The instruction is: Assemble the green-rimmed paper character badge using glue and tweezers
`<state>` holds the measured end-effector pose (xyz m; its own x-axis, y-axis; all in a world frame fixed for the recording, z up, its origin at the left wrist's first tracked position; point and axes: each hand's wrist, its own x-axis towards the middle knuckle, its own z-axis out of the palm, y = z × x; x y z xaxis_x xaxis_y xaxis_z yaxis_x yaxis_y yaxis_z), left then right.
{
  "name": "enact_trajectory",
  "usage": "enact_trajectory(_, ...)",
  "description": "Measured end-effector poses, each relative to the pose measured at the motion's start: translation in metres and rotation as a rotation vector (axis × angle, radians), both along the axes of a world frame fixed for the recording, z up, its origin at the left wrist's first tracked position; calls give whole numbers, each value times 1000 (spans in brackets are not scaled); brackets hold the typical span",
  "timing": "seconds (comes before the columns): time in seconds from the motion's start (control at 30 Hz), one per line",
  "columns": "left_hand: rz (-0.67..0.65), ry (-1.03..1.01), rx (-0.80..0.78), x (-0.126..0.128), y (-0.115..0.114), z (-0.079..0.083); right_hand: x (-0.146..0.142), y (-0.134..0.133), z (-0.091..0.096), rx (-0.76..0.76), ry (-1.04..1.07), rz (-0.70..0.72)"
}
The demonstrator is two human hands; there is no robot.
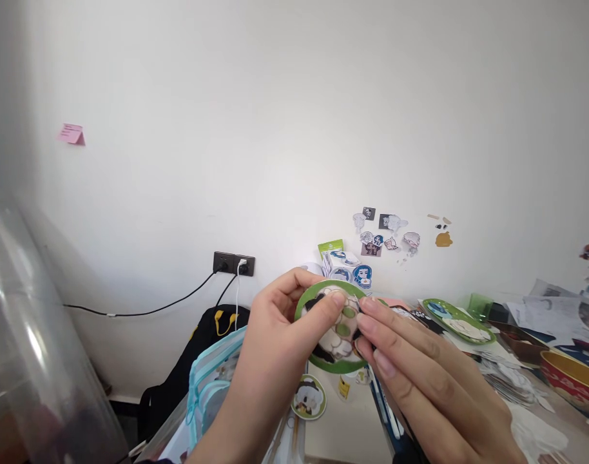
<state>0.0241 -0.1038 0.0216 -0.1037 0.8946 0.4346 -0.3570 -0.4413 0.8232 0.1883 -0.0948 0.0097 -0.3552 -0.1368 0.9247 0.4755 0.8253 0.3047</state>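
My left hand (280,335) holds up a round green-rimmed disc (334,325) printed with a cartoon figure, thumb across its face and fingers behind it. My right hand (410,367) comes in from the lower right, its fingertips pressed together at the disc's right edge, pinching at it. Part of the disc's picture is covered by my fingers. Both hands are raised above the desk (337,419).
A similar green disc (456,319) lies to the right by a green cup (479,304). A small round sticker (308,397) lies on the desk below my hands. Stickers (386,232) dot the wall. A teal zip pouch (212,380), black bag (198,348), wall socket (233,263), red-gold bowl (572,377).
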Motion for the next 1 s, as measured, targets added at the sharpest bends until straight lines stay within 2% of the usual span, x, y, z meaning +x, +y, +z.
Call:
enact_trajectory(0.2,-10,-1,-28,-1,-1,0,0,1,-5,-7,-16,-28)
enact_trajectory(0.37,-4,-3,-30,-1,-1,1,-4,1,-8,3,69,-28)
enact_trajectory(0.5,-2,3,-32,-1,-2,2,-4,3,-8,-11,26,-3)
enact_trajectory(0.63,33,-2,-24,-1,0,3,-12,10,-9,64,29,51)
enact_trajectory(0.7,52,-12,-20,-1,3,3,-17,13,-9,72,105,145)
enact_trajectory(0.77,69,3,-7,-2,6,2,-18,14,-8,-1,257,246)
enact_trajectory(0.83,133,60,21,-1,8,0,-17,15,-5,-62,414,290)
enact_trajectory(0.9,243,144,46,1,8,0,-14,17,-2,-31,454,232)
enact_trajectory(1.0,337,241,51,6,7,0,-13,24,-2,-8,277,-2)
